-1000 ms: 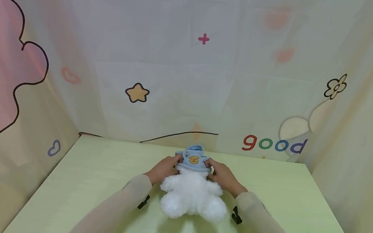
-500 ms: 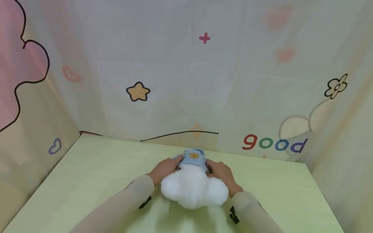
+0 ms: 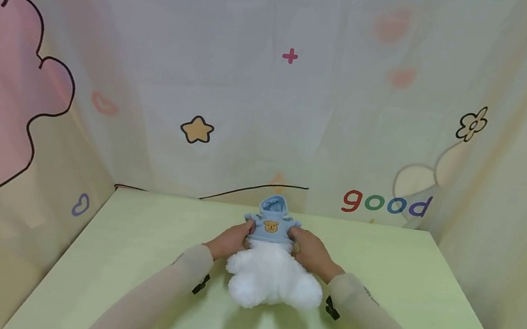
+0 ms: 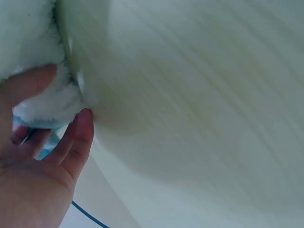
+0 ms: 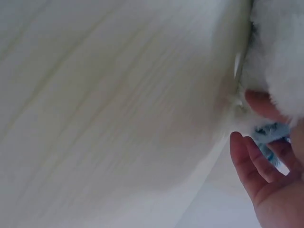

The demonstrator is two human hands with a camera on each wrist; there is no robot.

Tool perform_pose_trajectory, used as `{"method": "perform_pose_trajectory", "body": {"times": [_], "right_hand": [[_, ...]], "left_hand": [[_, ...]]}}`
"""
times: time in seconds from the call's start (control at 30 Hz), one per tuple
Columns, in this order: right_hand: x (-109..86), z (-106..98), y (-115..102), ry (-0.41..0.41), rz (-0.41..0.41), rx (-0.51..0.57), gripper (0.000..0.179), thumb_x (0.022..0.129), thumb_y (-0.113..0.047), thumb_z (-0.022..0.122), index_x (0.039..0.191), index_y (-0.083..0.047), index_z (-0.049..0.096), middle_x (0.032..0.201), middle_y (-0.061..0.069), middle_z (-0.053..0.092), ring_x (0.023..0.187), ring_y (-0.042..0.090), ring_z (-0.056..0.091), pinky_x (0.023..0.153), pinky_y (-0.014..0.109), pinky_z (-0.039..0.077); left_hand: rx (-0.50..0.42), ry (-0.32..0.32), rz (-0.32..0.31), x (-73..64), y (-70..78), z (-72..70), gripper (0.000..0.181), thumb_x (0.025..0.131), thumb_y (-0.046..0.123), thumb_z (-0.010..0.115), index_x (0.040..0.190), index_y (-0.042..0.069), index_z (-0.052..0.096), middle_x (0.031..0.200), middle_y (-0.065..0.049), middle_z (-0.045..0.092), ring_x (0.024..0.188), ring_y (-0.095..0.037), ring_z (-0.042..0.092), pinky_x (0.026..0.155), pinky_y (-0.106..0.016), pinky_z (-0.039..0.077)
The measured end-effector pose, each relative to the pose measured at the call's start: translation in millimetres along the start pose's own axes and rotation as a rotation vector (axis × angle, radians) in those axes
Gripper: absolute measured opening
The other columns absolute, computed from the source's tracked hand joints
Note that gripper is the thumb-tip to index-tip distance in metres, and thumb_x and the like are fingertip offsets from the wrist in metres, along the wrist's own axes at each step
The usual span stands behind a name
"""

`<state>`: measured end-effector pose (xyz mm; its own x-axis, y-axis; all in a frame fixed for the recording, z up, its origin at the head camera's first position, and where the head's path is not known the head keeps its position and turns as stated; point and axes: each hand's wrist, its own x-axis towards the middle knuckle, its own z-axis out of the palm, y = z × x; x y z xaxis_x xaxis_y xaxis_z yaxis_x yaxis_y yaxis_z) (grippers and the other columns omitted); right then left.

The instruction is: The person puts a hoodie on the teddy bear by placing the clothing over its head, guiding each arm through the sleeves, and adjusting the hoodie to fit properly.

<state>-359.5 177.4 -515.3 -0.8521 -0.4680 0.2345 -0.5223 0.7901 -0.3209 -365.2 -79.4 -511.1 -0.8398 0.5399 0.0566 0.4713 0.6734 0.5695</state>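
Note:
A white plush toy (image 3: 270,278) lies at the middle of the table, its stubby legs toward me. A small light-blue hoodie (image 3: 270,231) with a bear-face patch covers its far end, the hood opening pointing away; the toy's head is hidden. My left hand (image 3: 231,240) grips the hoodie's left side near the hem, and my right hand (image 3: 314,254) grips the right side. In the left wrist view the thumb lies against white fur (image 4: 47,102), with fingers around the blue cloth. The right wrist view mirrors this, the thumb partly buried in fur (image 5: 285,66).
The pale green table (image 3: 129,258) extends on both sides of the toy. A printed curtain (image 3: 237,60) rises behind its far edge, with further curtain panels at left and right. A black strap end (image 3: 332,308) hangs below the right sleeve.
The toy's lower end tipped up and toward the hoodie half a second ago, and is now lowered again. The hoodie looks longer and flatter, its hood standing up farther from me.

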Motion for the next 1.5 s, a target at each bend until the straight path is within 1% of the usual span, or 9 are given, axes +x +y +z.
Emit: {"method": "perform_pose_trajectory", "body": {"times": [0.17, 0.33, 0.53, 0.67, 0.77, 0.93, 1.1, 1.27, 1.5], "right_hand": [[0.8, 5.3, -1.7, 0.020, 0.000, -0.034, 0.029, 0.080, 0.000, 0.072, 0.093, -0.014, 0.051, 0.082, 0.001, 0.062, 0.073, 0.016, 0.056, 0.066, 0.032, 0.045], [4.7, 5.9, -1.9, -0.019, 0.020, -0.006, 0.027, 0.082, 0.004, 0.065, 0.093, -0.013, 0.046, 0.070, 0.001, 0.054, 0.060, 0.014, 0.047, 0.059, 0.028, 0.037], [5.1, 10.4, -1.4, -0.036, 0.054, 0.078, 0.031, 0.083, 0.006, 0.063, 0.108, -0.009, 0.051, 0.083, 0.012, 0.066, 0.067, 0.023, 0.059, 0.063, 0.035, 0.045], [4.4, 12.5, -1.9, -0.016, 0.070, 0.104, 0.036, 0.084, 0.006, 0.060, 0.117, -0.008, 0.053, 0.097, 0.017, 0.068, 0.082, 0.032, 0.065, 0.072, 0.042, 0.051], [5.0, 13.4, -3.5, 0.006, 0.069, 0.118, 0.034, 0.086, 0.005, 0.060, 0.117, -0.007, 0.054, 0.101, 0.017, 0.068, 0.085, 0.033, 0.066, 0.074, 0.043, 0.051], [6.7, 15.1, -8.0, 0.062, 0.091, 0.132, 0.022, 0.084, 0.005, 0.059, 0.100, -0.010, 0.054, 0.093, 0.011, 0.068, 0.075, 0.024, 0.062, 0.068, 0.037, 0.047], [5.6, 15.0, -12.0, 0.127, 0.140, 0.115, 0.020, 0.081, 0.007, 0.057, 0.094, -0.009, 0.060, 0.091, 0.011, 0.070, 0.076, 0.026, 0.063, 0.067, 0.037, 0.048], [3.1, 8.7, -13.2, 0.103, 0.143, 0.089, 0.016, 0.084, 0.003, 0.057, 0.090, -0.011, 0.059, 0.083, 0.008, 0.067, 0.069, 0.022, 0.060, 0.061, 0.034, 0.044], [-0.4, -8.7, -9.6, -0.008, 0.124, 0.098, 0.017, 0.088, -0.009, 0.065, 0.084, -0.013, 0.049, 0.071, 0.001, 0.052, 0.059, 0.015, 0.044, 0.057, 0.027, 0.034]], "left_hand": [[0.038, -0.007, -0.038, 0.9, 3.8, 3.2, 0.033, 0.087, 0.004, 0.065, 0.110, 0.006, 0.040, 0.099, -0.013, 0.062, 0.085, -0.020, 0.054, 0.078, -0.034, 0.043], [0.095, -0.020, -0.093, 3.6, 6.5, 6.8, 0.035, 0.099, 0.012, 0.055, 0.130, 0.004, 0.040, 0.114, -0.022, 0.065, 0.104, -0.033, 0.065, 0.088, -0.042, 0.051], [0.148, -0.005, -0.135, 4.8, 9.5, 11.0, 0.047, 0.104, 0.017, 0.047, 0.148, 0.008, 0.033, 0.127, -0.023, 0.062, 0.111, -0.036, 0.064, 0.091, -0.045, 0.052], [0.197, 0.030, -0.118, 5.9, 11.8, 14.1, 0.046, 0.104, 0.013, 0.047, 0.147, 0.006, 0.033, 0.115, -0.023, 0.067, 0.098, -0.034, 0.068, 0.082, -0.042, 0.055], [0.164, 0.047, -0.114, 6.2, 13.5, 15.4, 0.045, 0.103, 0.009, 0.046, 0.146, 0.003, 0.033, 0.116, -0.025, 0.066, 0.101, -0.037, 0.067, 0.085, -0.044, 0.054], [0.051, 0.098, -0.122, 6.7, 15.1, 17.2, 0.049, 0.101, 0.006, 0.049, 0.147, 0.000, 0.034, 0.136, -0.026, 0.055, 0.124, -0.043, 0.055, 0.104, -0.050, 0.045], [0.053, 0.185, -0.094, 8.9, 16.5, 19.8, 0.034, 0.096, 0.003, 0.055, 0.130, 0.003, 0.048, 0.120, -0.021, 0.064, 0.109, -0.039, 0.064, 0.089, -0.048, 0.052], [0.080, 0.227, -0.083, 9.5, 12.2, 20.0, 0.022, 0.091, 0.003, 0.058, 0.112, 0.009, 0.054, 0.100, -0.013, 0.068, 0.085, -0.029, 0.066, 0.068, -0.039, 0.050], [-0.160, 0.151, -0.054, 5.0, -2.5, 4.3, 0.021, 0.084, -0.005, 0.056, 0.098, 0.009, 0.050, 0.066, -0.005, 0.050, 0.059, -0.014, 0.042, 0.058, -0.025, 0.034]]}}
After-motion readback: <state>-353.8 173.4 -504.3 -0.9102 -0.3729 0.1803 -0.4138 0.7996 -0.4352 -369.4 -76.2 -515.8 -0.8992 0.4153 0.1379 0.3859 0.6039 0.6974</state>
